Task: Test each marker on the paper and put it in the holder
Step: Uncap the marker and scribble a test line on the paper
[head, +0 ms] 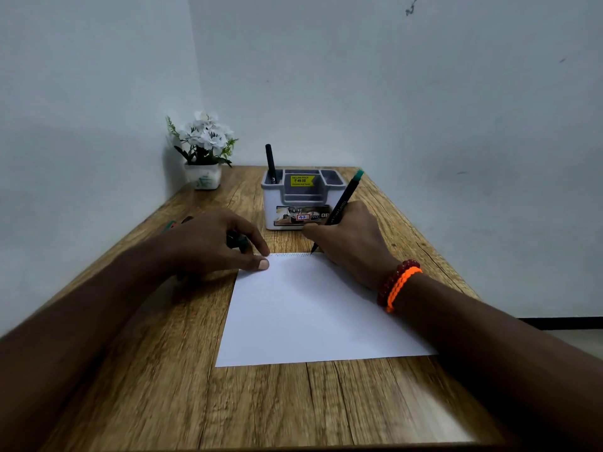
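Fingers point(313, 230) of R hand point(346, 243) pinched round green-capped marker point(342, 202), tip on far edge of paper point(313, 308), at end of a faint zigzag line point(293, 255). L hand point(215, 243) curled on a dark cap point(239, 241), thumb pinning paper's far-left corner. I see holder point(303, 199) just beyond, one black marker point(270, 163) upright in its left compartment.

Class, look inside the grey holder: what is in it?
One black marker stands in the holder's far-left compartment. The other compartments look empty, though their bottoms are hidden by the walls.
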`<control>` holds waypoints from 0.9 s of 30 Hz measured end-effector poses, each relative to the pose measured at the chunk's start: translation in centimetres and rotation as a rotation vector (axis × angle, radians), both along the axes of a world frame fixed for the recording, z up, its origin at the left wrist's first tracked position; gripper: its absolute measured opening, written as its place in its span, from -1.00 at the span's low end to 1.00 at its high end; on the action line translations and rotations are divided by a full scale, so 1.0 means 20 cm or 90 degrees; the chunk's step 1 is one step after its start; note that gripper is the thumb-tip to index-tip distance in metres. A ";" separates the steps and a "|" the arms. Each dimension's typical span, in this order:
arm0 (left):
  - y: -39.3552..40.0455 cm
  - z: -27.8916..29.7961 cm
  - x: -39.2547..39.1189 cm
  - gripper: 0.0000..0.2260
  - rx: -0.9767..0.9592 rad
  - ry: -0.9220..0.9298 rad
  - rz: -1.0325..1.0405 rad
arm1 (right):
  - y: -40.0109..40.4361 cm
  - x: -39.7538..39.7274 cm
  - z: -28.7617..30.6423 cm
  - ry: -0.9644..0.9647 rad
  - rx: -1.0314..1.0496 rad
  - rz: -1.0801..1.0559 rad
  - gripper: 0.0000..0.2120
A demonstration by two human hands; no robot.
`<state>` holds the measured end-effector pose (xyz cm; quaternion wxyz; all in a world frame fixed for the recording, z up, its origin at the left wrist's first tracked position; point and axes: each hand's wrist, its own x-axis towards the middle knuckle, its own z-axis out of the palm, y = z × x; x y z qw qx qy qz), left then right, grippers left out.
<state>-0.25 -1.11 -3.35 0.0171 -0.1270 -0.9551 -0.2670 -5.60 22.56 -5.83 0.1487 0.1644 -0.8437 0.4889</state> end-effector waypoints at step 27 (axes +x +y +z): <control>-0.01 0.00 0.00 -0.74 0.007 0.034 0.023 | 0.01 -0.01 0.01 -0.028 -0.090 -0.049 -0.80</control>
